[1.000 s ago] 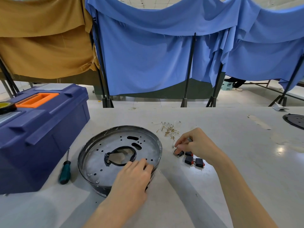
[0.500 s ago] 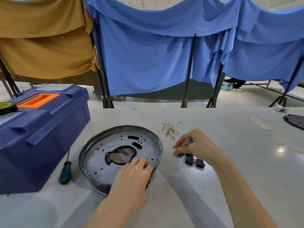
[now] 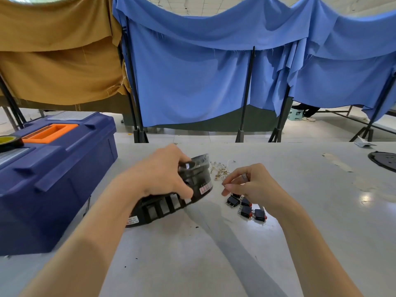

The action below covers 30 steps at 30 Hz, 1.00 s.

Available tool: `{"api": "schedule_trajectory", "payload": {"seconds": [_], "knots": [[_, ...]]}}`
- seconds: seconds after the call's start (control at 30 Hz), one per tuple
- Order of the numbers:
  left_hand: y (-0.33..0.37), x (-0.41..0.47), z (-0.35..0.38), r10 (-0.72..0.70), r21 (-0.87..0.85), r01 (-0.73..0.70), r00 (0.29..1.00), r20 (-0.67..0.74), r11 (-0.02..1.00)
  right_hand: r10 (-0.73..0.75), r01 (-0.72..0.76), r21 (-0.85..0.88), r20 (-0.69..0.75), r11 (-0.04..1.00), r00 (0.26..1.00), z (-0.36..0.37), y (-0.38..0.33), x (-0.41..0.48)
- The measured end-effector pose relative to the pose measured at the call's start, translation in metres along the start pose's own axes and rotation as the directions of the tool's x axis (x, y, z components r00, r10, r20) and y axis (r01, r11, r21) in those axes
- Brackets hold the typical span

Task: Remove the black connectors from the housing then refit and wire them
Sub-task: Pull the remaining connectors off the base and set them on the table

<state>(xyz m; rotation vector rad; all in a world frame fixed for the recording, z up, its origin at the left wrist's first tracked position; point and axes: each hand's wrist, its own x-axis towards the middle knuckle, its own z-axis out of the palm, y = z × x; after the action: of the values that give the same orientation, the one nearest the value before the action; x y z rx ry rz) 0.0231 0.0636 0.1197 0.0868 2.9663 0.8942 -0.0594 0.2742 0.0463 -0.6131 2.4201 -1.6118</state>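
1. Grips the black housing with the left hand; fingers curled over the upper rim, thumb pressed against the side wall.
2. Holds the housing tilted up on edge, lower rim touching the table, side wall with its row of rectangular openings turned toward the camera. Bears a white-and-red label on that wall.
3. Hovers the right hand just beside the housing, apart from it; fingers curled, thumb and forefinger tips drawn close together. Cannot tell whether anything is pinched between them.
4. Finds four black connectors with red ends lying loose on the table, clustered under and beside the right hand, outside the housing.
5. Finds a small pile of thin wire pieces on the table, between housing and right hand, on the far side.
6. Records a blue toolbox with an orange handle at the left of the table, near the housing; roll of tape on its lid.
7. Records a dark round plate at the far right of the table, well apart; blue cloth and tan cloth hung on stands behind.
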Motion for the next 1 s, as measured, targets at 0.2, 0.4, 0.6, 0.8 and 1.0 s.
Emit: {"api": "schedule_trajectory", "payload": {"seconds": [0.2,0.4,0.6,0.8,1.0], "knots": [[0.000,0.014,-0.031,-0.048,-0.222,0.056,0.998,0.039,0.973,-0.102,0.104,0.136,-0.017,0.985,0.995,0.001,-0.018,-0.011],[-0.003,0.022,-0.040,-0.131,-0.334,0.126,0.991,0.009,0.934,-0.161,0.172,0.225,-0.067,0.959,0.985,0.010,-0.031,-0.017],[-0.008,0.020,-0.043,-0.150,-0.383,0.147,0.988,0.022,0.912,-0.156,0.211,0.283,-0.206,0.936,0.966,0.029,-0.030,-0.013],[-0.011,0.019,-0.043,-0.148,-0.383,0.142,0.989,0.013,0.913,-0.168,0.275,0.356,-0.305,0.893,0.938,0.047,-0.027,-0.010],[-0.013,0.019,-0.043,-0.150,-0.396,0.135,0.989,-0.007,0.908,-0.142,0.300,0.384,-0.388,0.873,0.911,0.057,-0.026,-0.008]]}}
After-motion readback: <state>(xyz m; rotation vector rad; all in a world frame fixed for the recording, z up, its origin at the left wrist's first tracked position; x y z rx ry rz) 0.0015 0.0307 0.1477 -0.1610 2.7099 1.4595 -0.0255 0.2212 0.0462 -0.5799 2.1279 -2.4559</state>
